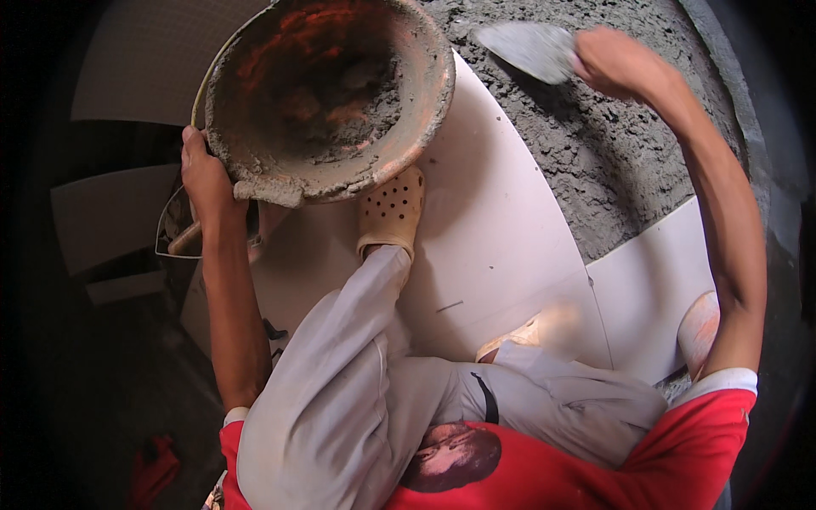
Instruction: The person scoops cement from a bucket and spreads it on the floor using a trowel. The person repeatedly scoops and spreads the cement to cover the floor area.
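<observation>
My left hand (pixel 206 172) is closed on the left rim of a mortar-caked bucket (pixel 425 127), tilted so that its mouth faces me. Reddish-orange shows through inside it, and some wet grey mortar (pixel 374 110) clings to its lower wall. A thin wire handle runs along the bucket's upper left edge. At the upper right, my right hand (pixel 614 64) is wrapped round the handle of a trowel (pixel 529 49), its grip mostly hidden by my fingers. The trowel's grey-smeared blade points left, over a rough bed of mortar (pixel 595 161), slightly blurred.
Large pale floor tiles (pixel 501 229) border the mortar bed. My beige clog (pixel 391 208) rests on one, below the bucket. A wire-handled container with a wooden handle (pixel 185 239) stands beside my left forearm. Loose tiles (pixel 110 212) lie at left, a red cloth (pixel 155 467) lower left.
</observation>
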{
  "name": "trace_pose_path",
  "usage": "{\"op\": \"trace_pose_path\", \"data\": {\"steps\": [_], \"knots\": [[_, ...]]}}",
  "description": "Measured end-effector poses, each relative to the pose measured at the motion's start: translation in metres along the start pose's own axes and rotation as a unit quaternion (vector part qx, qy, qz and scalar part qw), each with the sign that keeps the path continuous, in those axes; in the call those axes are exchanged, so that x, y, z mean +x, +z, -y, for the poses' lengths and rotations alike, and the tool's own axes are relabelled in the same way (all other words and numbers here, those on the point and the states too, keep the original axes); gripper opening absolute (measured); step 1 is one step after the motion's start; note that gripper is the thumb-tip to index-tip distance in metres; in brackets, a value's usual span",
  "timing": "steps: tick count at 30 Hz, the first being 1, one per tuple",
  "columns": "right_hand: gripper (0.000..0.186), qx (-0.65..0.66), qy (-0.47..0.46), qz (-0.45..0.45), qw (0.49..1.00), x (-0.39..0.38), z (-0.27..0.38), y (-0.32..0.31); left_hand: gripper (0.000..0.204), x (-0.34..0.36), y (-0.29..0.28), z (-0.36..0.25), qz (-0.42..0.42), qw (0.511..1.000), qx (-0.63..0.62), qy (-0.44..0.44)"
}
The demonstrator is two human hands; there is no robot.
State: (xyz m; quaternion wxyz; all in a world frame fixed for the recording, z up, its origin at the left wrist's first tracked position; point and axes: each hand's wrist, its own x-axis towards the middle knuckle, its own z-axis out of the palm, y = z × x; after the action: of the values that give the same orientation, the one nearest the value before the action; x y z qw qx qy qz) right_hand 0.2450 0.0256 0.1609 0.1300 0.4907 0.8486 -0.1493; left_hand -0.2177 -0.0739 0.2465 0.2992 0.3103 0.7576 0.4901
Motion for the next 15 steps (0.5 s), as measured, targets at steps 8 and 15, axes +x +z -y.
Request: {"op": "trace_pose_path", "data": {"steps": [8, 15], "knots": [[0.026, 0.087, 0.014, 0.087, 0.992, 0.014, 0.036, -0.005, 0.045, -0.009, 0.007, -0.005, 0.012, 1.000, -0.010, 0.008], [0.025, 0.056, 0.025, 0.102, 0.993, -0.096, 0.027, 0.052, 0.045, -0.013, 0.008, -0.009, 0.009, 1.000, -0.007, -0.002]]}}
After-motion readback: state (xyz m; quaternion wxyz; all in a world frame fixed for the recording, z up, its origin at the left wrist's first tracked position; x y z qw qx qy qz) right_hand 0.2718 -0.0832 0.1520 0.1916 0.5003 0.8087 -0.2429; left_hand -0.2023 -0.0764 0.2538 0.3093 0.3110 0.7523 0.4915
